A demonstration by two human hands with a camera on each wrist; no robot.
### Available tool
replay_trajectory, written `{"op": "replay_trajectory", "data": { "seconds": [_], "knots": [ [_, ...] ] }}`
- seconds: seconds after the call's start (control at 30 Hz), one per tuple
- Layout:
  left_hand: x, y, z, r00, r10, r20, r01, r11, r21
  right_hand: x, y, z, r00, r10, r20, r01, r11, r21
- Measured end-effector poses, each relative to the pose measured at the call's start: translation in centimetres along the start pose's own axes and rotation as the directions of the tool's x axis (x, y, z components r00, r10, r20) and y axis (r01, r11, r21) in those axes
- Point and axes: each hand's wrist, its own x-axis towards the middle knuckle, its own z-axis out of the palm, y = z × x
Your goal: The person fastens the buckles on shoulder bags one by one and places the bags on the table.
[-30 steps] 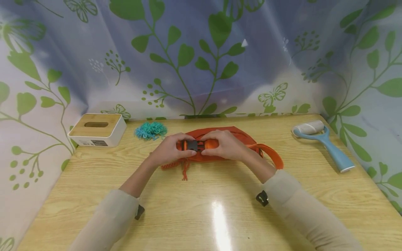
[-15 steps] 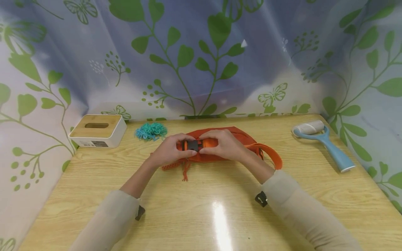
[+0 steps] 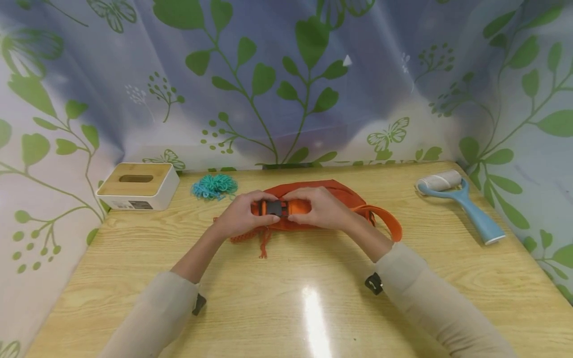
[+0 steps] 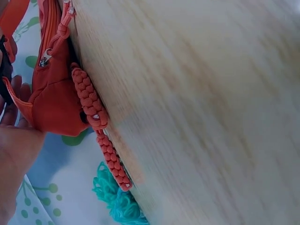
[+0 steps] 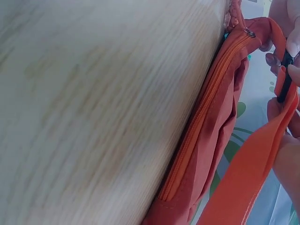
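Observation:
An orange-red waist bag [image 3: 337,190] lies on the table behind my hands. My left hand [image 3: 239,215] pinches the black side-release buckle [image 3: 273,208] at its left end, thumb below and fingers above. From the right, my right hand [image 3: 326,209] pinches the buckle's other half where the orange strap [image 3: 299,206] joins it. The black prongs show between the two hands; whether they are latched I cannot tell. In the left wrist view, a braided orange cord [image 4: 89,97] hangs beside the bag's zipper pull [image 4: 45,58]. The right wrist view shows the bag's long zipper [image 5: 194,126].
A white tissue box with a wooden lid [image 3: 139,181] stands at the back left. Beside it lies a teal yarn bundle [image 3: 215,186]. A blue-handled lint roller [image 3: 470,204] lies at the right. A leaf-patterned curtain [image 3: 286,99] borders the table's back edge.
My right hand has shifted slightly left with its buckle half, then a little back to the right. The left hand keeps its hold, and the bag has stayed in place.

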Motion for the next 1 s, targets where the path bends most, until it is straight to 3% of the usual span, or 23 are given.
{"op": "replay_trajectory", "data": {
  "seconds": [0.47, 1.0],
  "knots": [
    [0.0, -0.09, -0.09, 1.0, 0.014, -0.013, -0.014, 1.0, -0.015, 0.04, 0.49, 0.2, 0.999, -0.001, -0.05, 0.004, 0.999, 0.04],
    [-0.2, -0.11, -0.06, 1.0, 0.015, 0.001, -0.015, 1.0, -0.012, -0.21, 0.84, 0.42, 0.999, 0.046, -0.026, -0.04, 0.981, 0.191]
  ]
}}
